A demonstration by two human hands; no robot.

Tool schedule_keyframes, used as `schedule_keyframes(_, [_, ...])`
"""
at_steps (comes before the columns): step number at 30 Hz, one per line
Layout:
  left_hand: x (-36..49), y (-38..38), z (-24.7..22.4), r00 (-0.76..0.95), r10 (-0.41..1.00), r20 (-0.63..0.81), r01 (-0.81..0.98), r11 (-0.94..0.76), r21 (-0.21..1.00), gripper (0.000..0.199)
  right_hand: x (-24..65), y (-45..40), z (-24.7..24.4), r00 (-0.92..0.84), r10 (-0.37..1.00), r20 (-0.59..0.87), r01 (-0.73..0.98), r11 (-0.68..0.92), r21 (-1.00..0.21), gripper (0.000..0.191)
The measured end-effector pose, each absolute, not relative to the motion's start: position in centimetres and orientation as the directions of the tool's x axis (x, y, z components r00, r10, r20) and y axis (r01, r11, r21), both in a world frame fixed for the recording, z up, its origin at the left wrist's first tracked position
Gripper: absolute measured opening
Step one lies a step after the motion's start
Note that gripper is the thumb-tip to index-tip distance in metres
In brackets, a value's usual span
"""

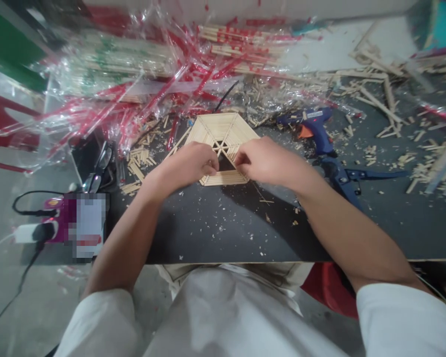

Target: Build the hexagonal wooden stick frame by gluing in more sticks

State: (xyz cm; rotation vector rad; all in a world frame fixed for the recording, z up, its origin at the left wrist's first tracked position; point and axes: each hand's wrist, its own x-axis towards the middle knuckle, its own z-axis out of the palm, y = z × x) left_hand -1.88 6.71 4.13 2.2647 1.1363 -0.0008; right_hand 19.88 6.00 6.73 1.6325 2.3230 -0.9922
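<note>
On the dark table lies a hexagonal panel (225,177) made of thin wooden sticks laid in rows, with spokes meeting at its centre. Its lower middle section has a dark gap. My left hand (193,162) rests over the panel's left side, fingertips curled into a pinch beside that gap. Across from it, my right hand (263,159) is over the right side, its fingers likewise pinched together at the gap's right edge. What either hand grips, if anything, is too small or hidden to make out.
A blue glue gun (319,130) and blue-handled cutters (344,186) lie to the right. Plastic-wrapped stick bundles (122,57) and red wrappers crowd the back. Cut stick pieces (139,161) are scattered around. Glasses (101,163), a blurred-out phone-like object (89,223) and a purple power strip (61,213) sit left.
</note>
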Motion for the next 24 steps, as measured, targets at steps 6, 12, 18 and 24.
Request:
schedule_keyframes(6, [-3.3, 4.3, 4.2, 0.509, 0.849, -0.143, 0.755, -0.36, 0.548, 0.02, 19.9, 5.9, 6.8, -0.411, 0.792, -0.451, 0.863, 0.179, -0.472, 0.021])
schedule_keyframes(12, [-4.7, 0.8, 3.4, 0.487, 0.865, -0.119, 0.801, -0.388, 0.456, 0.037, 20.1, 6.0, 6.9, -0.419, 0.792, -0.444, 0.845, 0.162, -0.509, 0.019])
schedule_keyframes(18, [-4.7, -1.7, 2.0, 0.515, 0.857, -0.024, 0.829, -0.49, 0.27, 0.046, 20.7, 5.2, 5.7, -0.4, 0.829, -0.39, 0.808, 0.119, -0.577, 0.017])
schedule_keyframes(24, [-4.3, -1.7, 1.8, 0.517, 0.856, -0.003, 0.833, -0.502, 0.234, 0.043, 21.8, 3.4, 4.3, -0.473, 0.865, -0.169, 0.735, 0.281, -0.617, 0.014])
